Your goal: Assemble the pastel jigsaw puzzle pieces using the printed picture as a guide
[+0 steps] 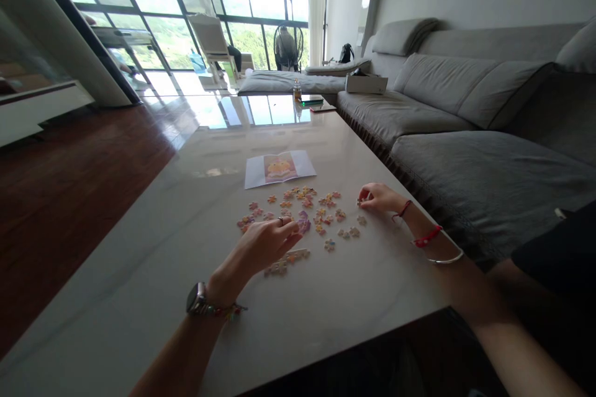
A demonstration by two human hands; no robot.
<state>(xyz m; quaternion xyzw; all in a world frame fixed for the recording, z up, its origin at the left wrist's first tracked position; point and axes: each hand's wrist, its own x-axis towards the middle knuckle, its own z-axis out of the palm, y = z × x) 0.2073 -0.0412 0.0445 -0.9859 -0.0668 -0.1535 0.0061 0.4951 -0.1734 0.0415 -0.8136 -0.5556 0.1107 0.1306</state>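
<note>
Several small pastel jigsaw pieces [321, 206] lie scattered on a pale glossy table [186, 260]. My left hand [265, 242] reaches over them, fingers pinched on a purple piece [303, 223]. A short joined strip of pieces [285, 262] lies just below that hand. My right hand [378, 197] rests on the table at the right of the scatter, fingers closed around a small piece. A printed reference sheet [279, 169] with a yellow picture lies beyond the pieces.
A grey sofa [465, 118] runs along the table's right side, with a box [366, 82] on it. At the table's far end stand a small bottle [297, 90] and a flat dark item [311, 100]. Wooden floor lies to the left, large windows beyond.
</note>
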